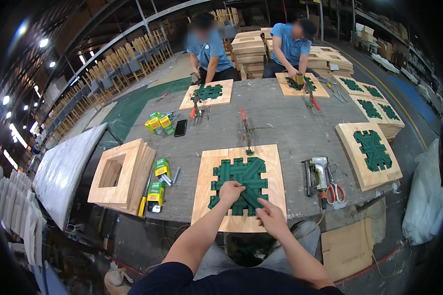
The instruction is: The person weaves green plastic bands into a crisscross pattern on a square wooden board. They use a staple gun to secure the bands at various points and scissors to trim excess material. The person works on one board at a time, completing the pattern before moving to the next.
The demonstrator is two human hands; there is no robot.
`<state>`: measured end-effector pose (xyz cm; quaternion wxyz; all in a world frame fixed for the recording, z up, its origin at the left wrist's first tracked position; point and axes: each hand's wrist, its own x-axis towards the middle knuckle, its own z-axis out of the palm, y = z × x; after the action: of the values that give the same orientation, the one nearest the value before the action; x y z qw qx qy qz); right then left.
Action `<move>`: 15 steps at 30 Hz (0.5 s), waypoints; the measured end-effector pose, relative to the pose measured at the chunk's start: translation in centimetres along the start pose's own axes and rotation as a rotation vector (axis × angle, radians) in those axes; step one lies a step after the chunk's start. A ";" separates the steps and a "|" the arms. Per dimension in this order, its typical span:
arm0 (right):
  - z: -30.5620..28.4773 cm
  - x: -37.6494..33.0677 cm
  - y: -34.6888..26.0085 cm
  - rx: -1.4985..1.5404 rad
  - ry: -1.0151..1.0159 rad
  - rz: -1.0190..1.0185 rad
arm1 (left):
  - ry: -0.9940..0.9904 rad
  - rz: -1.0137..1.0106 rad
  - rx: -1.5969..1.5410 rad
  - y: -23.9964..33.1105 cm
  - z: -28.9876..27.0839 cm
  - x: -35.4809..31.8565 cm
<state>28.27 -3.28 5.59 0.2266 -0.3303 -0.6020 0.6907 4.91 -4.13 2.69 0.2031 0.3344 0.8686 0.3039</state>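
In front of me a square plywood panel lies on the table, with green webbing straps woven across its middle. Some straps run diagonally over the weave. My left hand is closed on the webbing near the centre, fingertips pinched together. Just off the panel's lower right part is my right hand, its index finger stretched toward the end of a diagonal strap and its other fingers loosely curled. Past the panel's far edge lies a tool with red handles.
Wooden frames are stacked left, beside green-yellow boxes. A staple gun and red-handled scissors lie right, near a stack of strapped panels. Across the table, two people in blue shirts work on similar panels; a phone lies left.
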 end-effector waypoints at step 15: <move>3.9 10.6 1.2 0.497 -0.237 0.573 | -0.146 0.135 -0.066 -1.1 -1.0 1.5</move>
<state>18.34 1.36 2.71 0.0266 -0.3381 -0.3219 0.8839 2.80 -4.08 2.44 0.2556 0.4067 0.8166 0.3200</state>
